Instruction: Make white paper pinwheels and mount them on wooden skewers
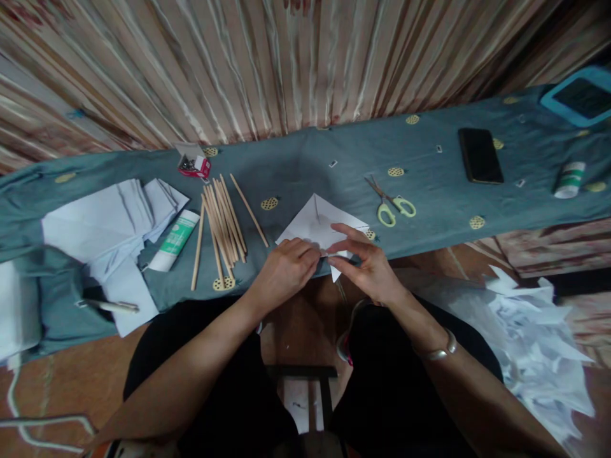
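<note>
A folded white sheet of paper [312, 219] lies at the front edge of the cloth-covered table, a crease running down from its top corner. My left hand [292, 264] has its fingers closed on the paper's near edge. From the other side, my right hand [365, 261] pinches the same edge between thumb and fingers, and a small pointed flap hangs below it. Green-handled scissors [390, 202] lie slightly open to the right of the paper. Left of it, wooden sticks [224, 222] are bunched together, with one stick [249, 210] apart.
A green-and-white tube [174, 240], stacked white paper [102, 219], a pen [109, 306] and a small red box [194, 162] are on the left. A black phone [480, 155], a white-green cylinder [569, 180] and a blue-framed tablet [580, 95] lie right. Paper scraps [534, 337] heap below.
</note>
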`<move>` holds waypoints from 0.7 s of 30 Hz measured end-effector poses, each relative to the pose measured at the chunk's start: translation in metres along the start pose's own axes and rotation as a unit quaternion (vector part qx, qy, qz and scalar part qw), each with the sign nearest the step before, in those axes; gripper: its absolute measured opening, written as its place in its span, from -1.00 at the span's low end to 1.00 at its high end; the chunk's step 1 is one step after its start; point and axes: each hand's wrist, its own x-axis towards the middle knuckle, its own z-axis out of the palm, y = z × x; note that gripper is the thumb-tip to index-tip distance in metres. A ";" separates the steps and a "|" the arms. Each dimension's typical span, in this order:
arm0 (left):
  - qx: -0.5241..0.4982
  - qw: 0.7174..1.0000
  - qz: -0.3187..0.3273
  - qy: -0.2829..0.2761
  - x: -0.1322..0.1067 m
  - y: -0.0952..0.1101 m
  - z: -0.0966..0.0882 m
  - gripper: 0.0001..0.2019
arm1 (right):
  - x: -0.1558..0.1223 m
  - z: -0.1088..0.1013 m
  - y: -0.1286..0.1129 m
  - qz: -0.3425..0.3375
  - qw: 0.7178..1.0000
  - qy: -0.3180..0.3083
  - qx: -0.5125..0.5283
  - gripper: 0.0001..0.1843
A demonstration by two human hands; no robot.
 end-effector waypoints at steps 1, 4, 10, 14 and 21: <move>-0.011 1.000 -0.002 0.002 -0.001 0.001 0.001 -0.79 | -0.002 0.002 0.000 0.009 1.000 0.005 0.004 -0.91; -0.050 0.998 -0.023 0.017 -0.003 0.001 0.006 -0.80 | -0.004 0.007 0.002 0.023 1.000 0.016 0.001 -0.92; -0.108 0.990 -0.083 0.044 -0.007 0.003 0.010 -0.76 | -0.001 0.015 0.001 0.029 0.998 0.053 -0.024 -0.93; -0.105 0.989 -0.091 0.048 -0.008 0.004 0.011 -0.76 | 0.002 0.018 -0.002 0.042 0.996 0.071 -0.035 -0.92; -0.148 0.982 -0.108 0.035 -0.005 -0.001 0.013 -0.86 | 0.004 0.021 -0.004 0.059 0.994 0.079 -0.041 -0.93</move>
